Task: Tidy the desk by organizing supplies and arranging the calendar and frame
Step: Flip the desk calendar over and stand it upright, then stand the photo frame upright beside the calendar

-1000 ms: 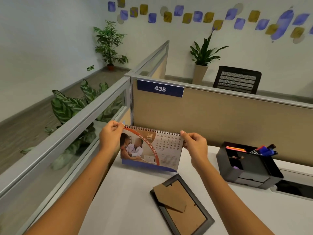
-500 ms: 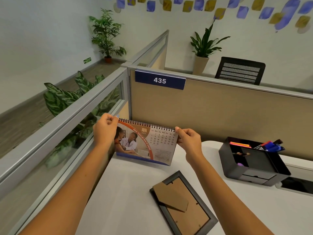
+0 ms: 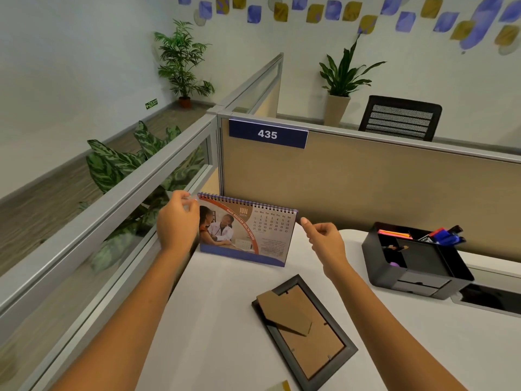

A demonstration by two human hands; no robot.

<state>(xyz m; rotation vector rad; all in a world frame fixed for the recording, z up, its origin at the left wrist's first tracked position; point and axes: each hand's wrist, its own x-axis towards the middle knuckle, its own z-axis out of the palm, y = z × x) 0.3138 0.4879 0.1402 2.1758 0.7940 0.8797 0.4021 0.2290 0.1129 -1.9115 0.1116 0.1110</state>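
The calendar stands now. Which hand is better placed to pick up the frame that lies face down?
Probably the right hand. It appears to be off the calendar and hangs just above and beside the frame. The left hand is at the calendar's far top corner, farther from the frame.

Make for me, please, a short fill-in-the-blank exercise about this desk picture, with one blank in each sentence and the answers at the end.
1. The calendar stands in the desk's far ____ corner.
2. The picture frame lies with its ____ side up.
3. The blue sign on the partition reads ____.
4. The black organizer stands to the ____ of the calendar.

Missing words: left; back; 435; right
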